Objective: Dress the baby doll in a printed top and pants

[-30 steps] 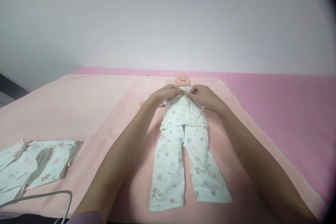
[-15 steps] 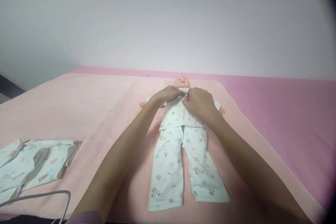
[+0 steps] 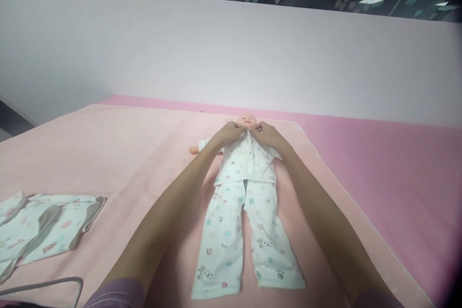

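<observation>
A baby doll (image 3: 247,120) lies on its back, its head toward the wall. It wears a white printed top (image 3: 246,161) and matching trousers (image 3: 220,240), whose legs spread toward me. At the doll's neck, my left hand (image 3: 231,132) pinches one side of the top's collar. Close beside it my right hand (image 3: 266,134) has its fingers closed on the collar's other side. The fingertips nearly meet under the doll's chin, and they hide most of the neckline. One small doll hand (image 3: 194,150) pokes out of the sleeve on the left.
A peach blanket (image 3: 144,144) covers much of the pink surface (image 3: 378,168). Folded printed baby clothes (image 3: 54,226) with grey-brown trim lie at the left, near a grey cable (image 3: 46,283). Behind the doll rises a white wall (image 3: 231,53).
Both hands have moved up from the upper chest to the collar by the chin. My right hand has turned, with its fingers at the neckline. The camera has tilted slightly upward.
</observation>
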